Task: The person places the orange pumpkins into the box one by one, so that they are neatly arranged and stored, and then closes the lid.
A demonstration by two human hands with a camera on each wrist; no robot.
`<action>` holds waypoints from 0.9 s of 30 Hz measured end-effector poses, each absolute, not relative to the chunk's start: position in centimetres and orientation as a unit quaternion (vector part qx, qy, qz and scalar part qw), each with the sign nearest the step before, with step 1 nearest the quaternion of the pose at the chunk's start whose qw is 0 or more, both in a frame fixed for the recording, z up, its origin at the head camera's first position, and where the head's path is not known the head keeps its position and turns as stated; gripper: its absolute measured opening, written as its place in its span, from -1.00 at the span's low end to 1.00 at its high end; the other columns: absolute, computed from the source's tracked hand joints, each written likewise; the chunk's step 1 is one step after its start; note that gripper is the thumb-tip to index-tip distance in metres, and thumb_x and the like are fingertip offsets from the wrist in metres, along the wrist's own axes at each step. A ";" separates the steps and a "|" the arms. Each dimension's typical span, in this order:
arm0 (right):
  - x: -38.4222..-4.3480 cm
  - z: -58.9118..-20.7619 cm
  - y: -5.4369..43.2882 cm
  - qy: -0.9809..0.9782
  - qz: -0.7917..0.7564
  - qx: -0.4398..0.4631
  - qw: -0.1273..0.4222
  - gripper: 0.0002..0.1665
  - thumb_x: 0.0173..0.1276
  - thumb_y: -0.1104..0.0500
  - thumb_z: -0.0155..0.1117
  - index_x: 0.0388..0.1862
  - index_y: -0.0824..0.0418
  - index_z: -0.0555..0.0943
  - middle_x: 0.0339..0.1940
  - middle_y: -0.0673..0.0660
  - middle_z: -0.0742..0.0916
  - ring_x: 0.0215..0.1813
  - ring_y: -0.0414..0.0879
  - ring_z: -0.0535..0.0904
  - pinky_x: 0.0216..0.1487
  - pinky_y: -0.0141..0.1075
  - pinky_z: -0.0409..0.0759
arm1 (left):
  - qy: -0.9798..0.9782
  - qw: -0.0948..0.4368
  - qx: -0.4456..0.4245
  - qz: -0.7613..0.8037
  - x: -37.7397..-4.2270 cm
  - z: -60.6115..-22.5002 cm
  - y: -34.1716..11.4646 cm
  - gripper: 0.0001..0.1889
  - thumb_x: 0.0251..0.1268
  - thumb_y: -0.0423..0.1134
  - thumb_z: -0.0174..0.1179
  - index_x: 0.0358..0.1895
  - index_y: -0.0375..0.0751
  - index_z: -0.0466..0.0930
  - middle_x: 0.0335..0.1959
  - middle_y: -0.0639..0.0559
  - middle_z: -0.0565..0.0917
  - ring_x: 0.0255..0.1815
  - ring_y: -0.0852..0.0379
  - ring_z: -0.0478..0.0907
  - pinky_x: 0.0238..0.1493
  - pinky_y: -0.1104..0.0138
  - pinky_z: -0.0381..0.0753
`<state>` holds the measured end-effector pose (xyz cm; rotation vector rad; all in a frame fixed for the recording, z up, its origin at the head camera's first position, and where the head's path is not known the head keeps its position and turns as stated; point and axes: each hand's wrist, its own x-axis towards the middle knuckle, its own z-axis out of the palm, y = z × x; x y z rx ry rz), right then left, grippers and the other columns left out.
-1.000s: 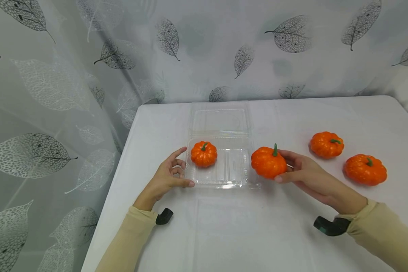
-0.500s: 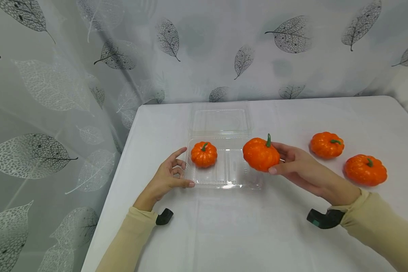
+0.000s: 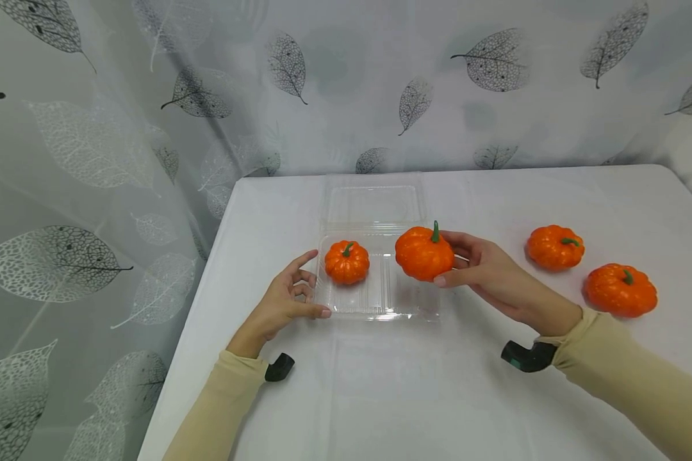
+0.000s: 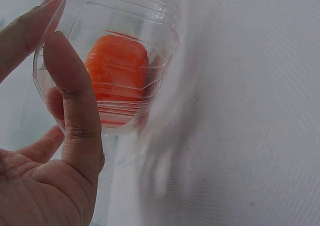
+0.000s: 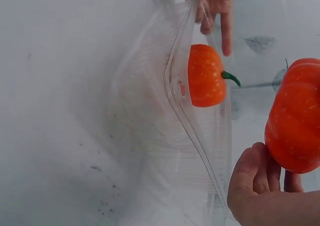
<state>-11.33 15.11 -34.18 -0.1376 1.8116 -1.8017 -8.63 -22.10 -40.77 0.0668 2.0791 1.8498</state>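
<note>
A clear plastic clamshell container (image 3: pixel 400 307) lies open, its lid (image 3: pixel 375 202) laid back towards the far side. In its left part sits a small orange pumpkin (image 3: pixel 346 262) with a green stem. My left hand (image 3: pixel 288 296) holds the container at its left rim and near corner; the left wrist view has the thumb (image 4: pixel 72 91) against the clear rim. With fingers and thumb my right hand (image 3: pixel 484 269) grips a second pumpkin (image 3: pixel 423 254), stem up, raised over the right part of the container. In the right wrist view this held pumpkin (image 5: pixel 297 116) is apart from the rim.
Two more orange pumpkins, one farther back (image 3: pixel 555 248) and one nearer (image 3: pixel 621 290), lie on the white-covered table (image 3: pixel 380 390) at the right. A leaf-printed curtain (image 3: pixel 346 83) hangs behind the table and along its left side.
My right hand has carried its pumpkin leftward and slightly up in the head view, from the container's right edge to over its right part. The left hand has stayed in place.
</note>
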 end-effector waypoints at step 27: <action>-12.9 -37.0 12.3 0.849 -0.497 -0.131 0.120 0.05 0.07 0.09 0.68 0.46 0.30 0.33 0.39 0.26 0.48 0.45 0.18 0.30 0.48 0.17 0.15 | 0.738 0.179 0.016 0.650 -8.6 -40.8 -22.1 0.18 -0.20 -0.56 0.60 0.59 0.02 0.16 -0.07 -0.19 0.39 -0.43 0.15 0.37 -0.41 0.37 0.59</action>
